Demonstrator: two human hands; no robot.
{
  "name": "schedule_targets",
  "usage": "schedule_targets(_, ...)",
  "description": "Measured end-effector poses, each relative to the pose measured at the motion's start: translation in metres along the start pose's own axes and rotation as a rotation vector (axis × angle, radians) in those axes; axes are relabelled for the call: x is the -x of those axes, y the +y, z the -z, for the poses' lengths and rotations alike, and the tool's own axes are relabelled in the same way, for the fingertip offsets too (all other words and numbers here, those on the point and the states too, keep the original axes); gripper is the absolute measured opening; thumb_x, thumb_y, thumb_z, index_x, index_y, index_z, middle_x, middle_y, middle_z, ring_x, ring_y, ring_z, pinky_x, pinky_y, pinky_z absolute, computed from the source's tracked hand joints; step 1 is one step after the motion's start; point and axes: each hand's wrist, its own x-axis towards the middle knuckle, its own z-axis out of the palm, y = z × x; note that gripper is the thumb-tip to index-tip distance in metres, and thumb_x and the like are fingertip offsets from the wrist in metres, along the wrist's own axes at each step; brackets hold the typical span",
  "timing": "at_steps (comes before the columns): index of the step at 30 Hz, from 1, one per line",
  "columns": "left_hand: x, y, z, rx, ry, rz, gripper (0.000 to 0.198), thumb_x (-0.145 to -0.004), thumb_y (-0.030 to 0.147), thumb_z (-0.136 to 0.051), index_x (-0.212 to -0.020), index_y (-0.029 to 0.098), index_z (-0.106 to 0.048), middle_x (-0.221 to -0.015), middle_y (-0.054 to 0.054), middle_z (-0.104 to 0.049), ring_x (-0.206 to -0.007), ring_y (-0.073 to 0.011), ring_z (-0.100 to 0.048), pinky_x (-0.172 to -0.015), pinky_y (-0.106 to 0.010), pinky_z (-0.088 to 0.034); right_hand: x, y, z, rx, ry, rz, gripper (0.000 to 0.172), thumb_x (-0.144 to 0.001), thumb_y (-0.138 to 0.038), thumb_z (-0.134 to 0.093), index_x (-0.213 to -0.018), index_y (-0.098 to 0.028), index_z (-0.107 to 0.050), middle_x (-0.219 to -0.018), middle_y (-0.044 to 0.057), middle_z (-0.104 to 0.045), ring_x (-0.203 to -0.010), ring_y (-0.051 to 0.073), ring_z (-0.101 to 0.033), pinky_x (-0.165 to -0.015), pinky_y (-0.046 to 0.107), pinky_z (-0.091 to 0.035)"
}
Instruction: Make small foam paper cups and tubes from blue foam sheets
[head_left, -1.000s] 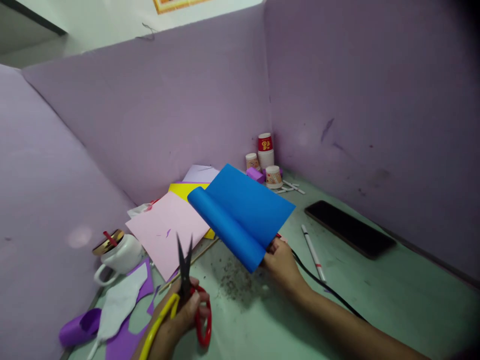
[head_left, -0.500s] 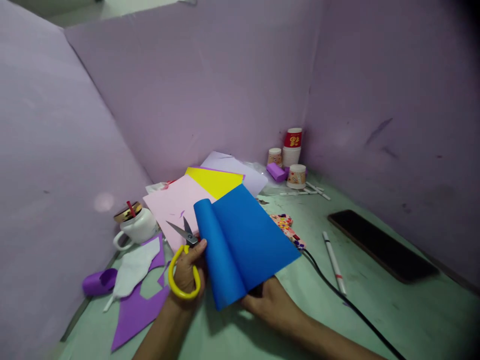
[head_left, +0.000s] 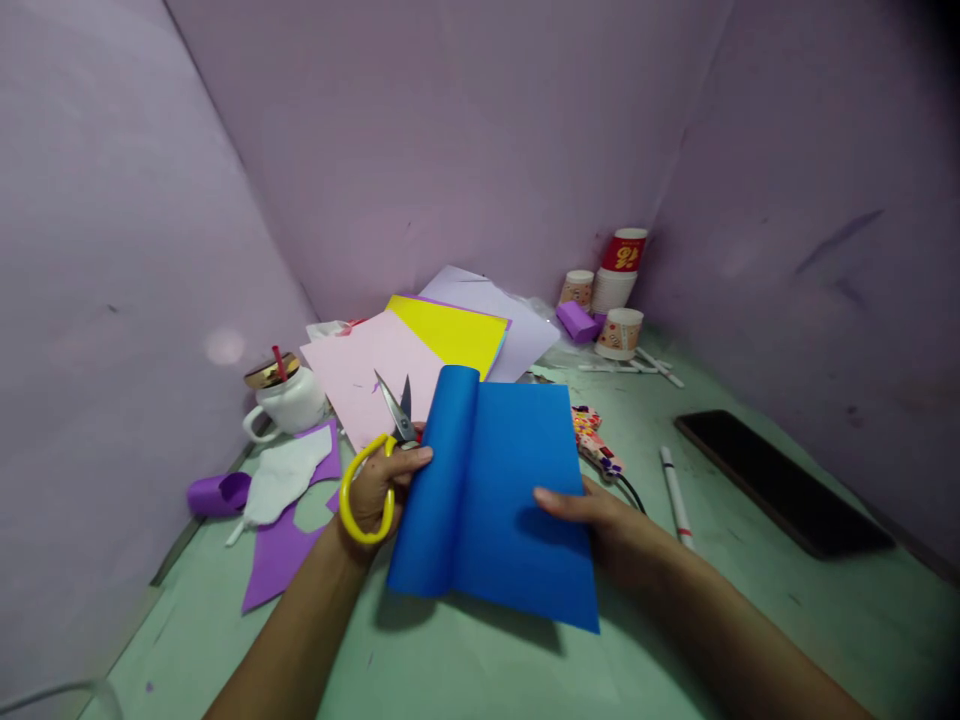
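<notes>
A sheet of blue paper [head_left: 521, 450], its left side curled into a loose roll, is held above the table between my hands. My left hand [head_left: 379, 488] grips the rolled side, thumb on top. Scissors [head_left: 403, 428] with a yellow handle hang on that same hand, their blades parted and pointing away from me. My right hand [head_left: 619, 525] pinches the sheet's right edge, thumb on top and fingers hidden beneath. Behind the sheet lie pink paper [head_left: 367, 365], yellow paper [head_left: 457, 335] and pale lilac paper [head_left: 536, 335].
At left stand a white mug [head_left: 292, 402], purple paper scraps [head_left: 274, 570] and a purple roll [head_left: 214, 495]. Paper cups [head_left: 613, 290] are in the back right corner. A marker [head_left: 676, 500] and a phone [head_left: 780, 485] lie at right. A black cable [head_left: 631, 492] runs beside my right hand.
The blue sheet has turned so its roll stands more upright. My right hand has moved from the bottom edge to the right edge. The view has shifted slightly.
</notes>
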Motion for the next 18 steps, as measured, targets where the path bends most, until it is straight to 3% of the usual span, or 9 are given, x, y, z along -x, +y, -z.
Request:
schedule_targets(4, -0.009, 0.001, 0.005, -0.048, 0.022, -0.051, 0.04, -0.062, 0.033, -0.075, -0.094, 0.016, -0.059, -0.066, -0.002, -0.066, -0.056, -0.0171, -0.063, -0.055, -0.029, -0.052, -0.003, 0.007, -0.003, -0.058, 0.142, 0.043, 0.061, -0.06, -0.025, -0.08, -0.117, -0.018, -0.059, -0.11, 0.015, -0.071, -0.093, 0.034, -0.07, -0.081, 0.051, -0.055)
schedule_targets(10, -0.001, 0.009, 0.026, -0.316, 0.067, -0.252, 0.047, -0.061, 0.032, -0.078, -0.102, 0.018, -0.06, -0.08, -0.003, -0.069, -0.071, -0.0175, -0.064, -0.064, -0.027, -0.052, -0.007, -0.02, 0.01, -0.199, 0.345, 0.444, 0.076, -0.059, -0.029, -0.079, -0.13, -0.02, -0.053, -0.117, 0.014, -0.069, -0.101, 0.038, -0.066, -0.086, 0.054, -0.054)
schedule_targets(13, 0.009, -0.002, 0.031, -0.514, 0.024, -0.308, 0.042, -0.059, 0.031, -0.078, -0.099, 0.021, -0.068, -0.079, -0.004, -0.07, -0.064, -0.0173, -0.061, -0.058, -0.026, -0.05, -0.006, -0.031, 0.016, -0.279, 0.462, 0.598, 0.075, -0.059, -0.027, -0.078, -0.13, -0.021, -0.053, -0.119, 0.012, -0.068, -0.105, 0.037, -0.065, -0.089, 0.054, -0.053)
schedule_targets(15, 0.013, -0.014, 0.032, -0.76, 0.045, -0.363, 0.03, -0.065, 0.038, -0.071, -0.093, 0.026, -0.072, -0.088, -0.007, -0.073, -0.075, -0.0234, -0.065, -0.07, -0.031, -0.052, -0.006, -0.033, 0.019, -0.291, 0.505, 0.647, 0.072, -0.06, -0.028, -0.077, -0.128, -0.021, -0.054, -0.118, 0.012, -0.068, -0.107, 0.037, -0.064, -0.091, 0.054, -0.052)
schedule_targets(18, 0.016, -0.028, 0.031, -0.911, 0.049, -0.374, 0.025, -0.07, 0.039, -0.064, -0.09, 0.029, -0.074, -0.1, -0.008, -0.074, -0.09, -0.0311, -0.066, -0.086, -0.04, -0.05, -0.007, -0.03, 0.018, -0.254, 0.492, 0.668, 0.07, -0.061, -0.032, -0.077, -0.127, -0.02, -0.056, -0.116, 0.012, -0.069, -0.108, 0.037, -0.063, -0.094, 0.055, -0.05)
